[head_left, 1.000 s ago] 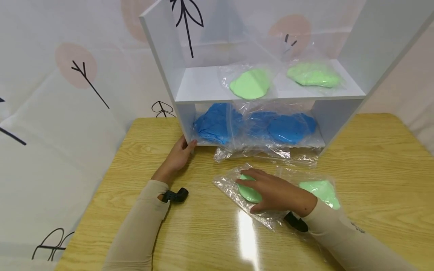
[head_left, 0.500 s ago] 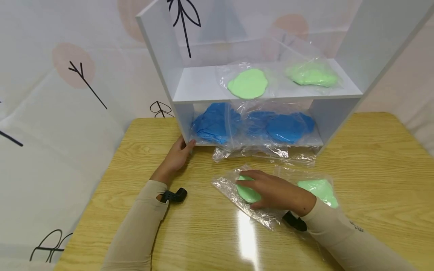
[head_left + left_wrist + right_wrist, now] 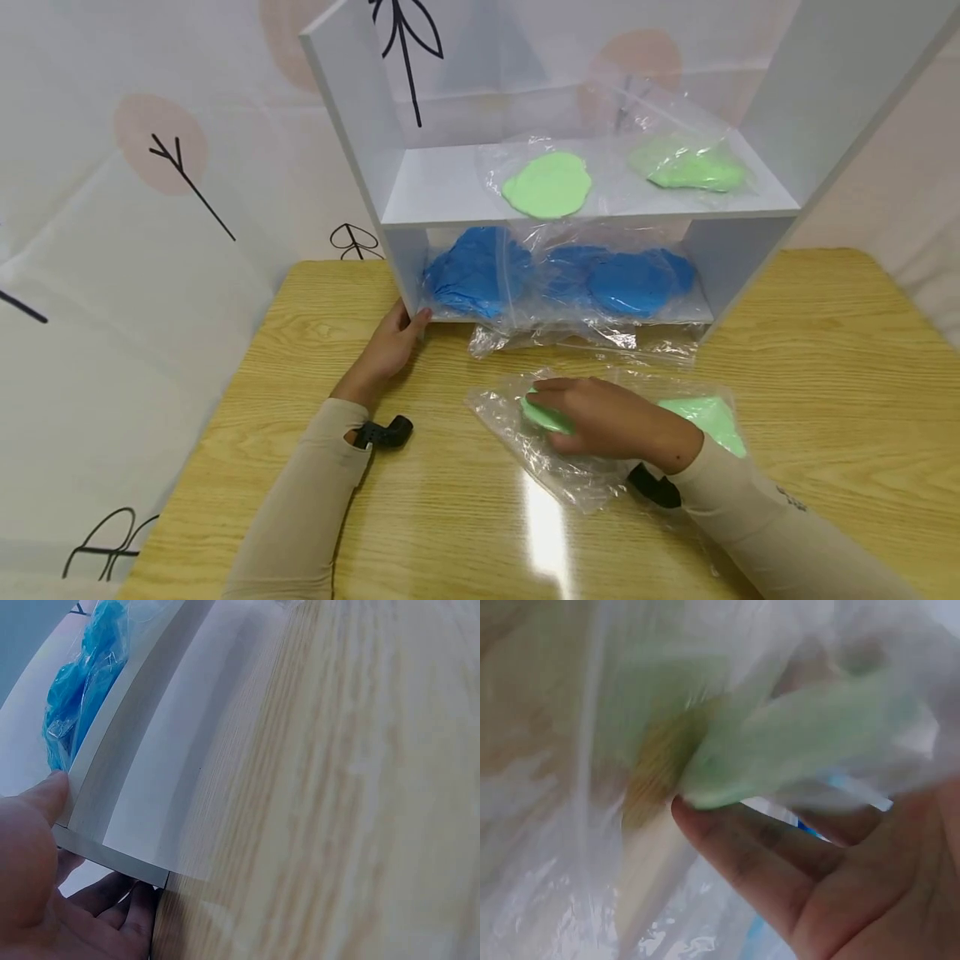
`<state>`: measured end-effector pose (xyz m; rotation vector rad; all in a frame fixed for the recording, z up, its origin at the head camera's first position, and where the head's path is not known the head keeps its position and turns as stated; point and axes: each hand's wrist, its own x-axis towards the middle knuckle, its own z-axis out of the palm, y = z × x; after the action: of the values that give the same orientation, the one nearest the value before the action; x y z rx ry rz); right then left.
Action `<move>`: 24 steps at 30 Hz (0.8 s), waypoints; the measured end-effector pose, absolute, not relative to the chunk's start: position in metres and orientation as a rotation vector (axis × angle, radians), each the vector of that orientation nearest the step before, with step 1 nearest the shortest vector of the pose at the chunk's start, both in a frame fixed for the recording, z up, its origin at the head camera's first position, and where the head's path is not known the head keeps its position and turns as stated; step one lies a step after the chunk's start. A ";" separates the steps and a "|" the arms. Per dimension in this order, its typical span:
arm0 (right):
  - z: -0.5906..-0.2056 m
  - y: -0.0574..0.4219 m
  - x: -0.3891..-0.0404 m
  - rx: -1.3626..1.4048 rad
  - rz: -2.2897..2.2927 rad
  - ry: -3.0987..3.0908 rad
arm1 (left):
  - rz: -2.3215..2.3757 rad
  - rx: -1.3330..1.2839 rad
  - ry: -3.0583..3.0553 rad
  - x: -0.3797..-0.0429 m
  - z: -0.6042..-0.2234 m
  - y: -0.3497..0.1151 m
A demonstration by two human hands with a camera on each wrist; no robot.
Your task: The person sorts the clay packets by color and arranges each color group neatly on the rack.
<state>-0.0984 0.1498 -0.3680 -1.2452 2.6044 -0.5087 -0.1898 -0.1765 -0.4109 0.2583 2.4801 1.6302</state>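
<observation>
My right hand (image 3: 600, 414) grips a clear plastic bag with a flat green lump (image 3: 542, 414) inside, lifting its edge off the wooden table (image 3: 825, 375). In the right wrist view the thumb (image 3: 727, 847) is under the green lump (image 3: 795, 750) and the fingers curl over it. My left hand (image 3: 393, 342) holds the lower left corner of a white shelf unit (image 3: 360, 133); the thumb (image 3: 37, 802) is at the front edge and the fingers wrap below. A second green bag (image 3: 705, 414) lies just right of my right hand.
The upper shelf carries two bagged green lumps (image 3: 547, 183) (image 3: 693, 167). The lower shelf holds bagged blue lumps (image 3: 476, 271) (image 3: 633, 283), their plastic spilling onto the table. A patterned white cloth (image 3: 150, 208) hangs behind and to the left.
My right hand has curled around the green lump and raised it slightly from the table, where it lay flat under the hand before. The left hand stays on the shelf corner.
</observation>
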 end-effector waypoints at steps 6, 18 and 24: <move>-0.365 0.151 -0.102 -1.286 -0.602 2.660 | 1.616 0.277 2.513 -0.191 -0.415 -0.179; -0.355 0.159 -0.105 -1.233 -0.597 2.674 | 1.630 0.251 2.479 -0.191 -0.418 -0.181; -0.349 0.162 -0.104 -1.220 -0.588 2.686 | 1.774 0.196 2.370 -0.190 -0.420 -0.181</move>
<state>-0.1038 0.1618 -0.3495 -1.2202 2.6856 -0.5878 -0.1895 -0.1809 -0.4198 0.1962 2.3696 1.7743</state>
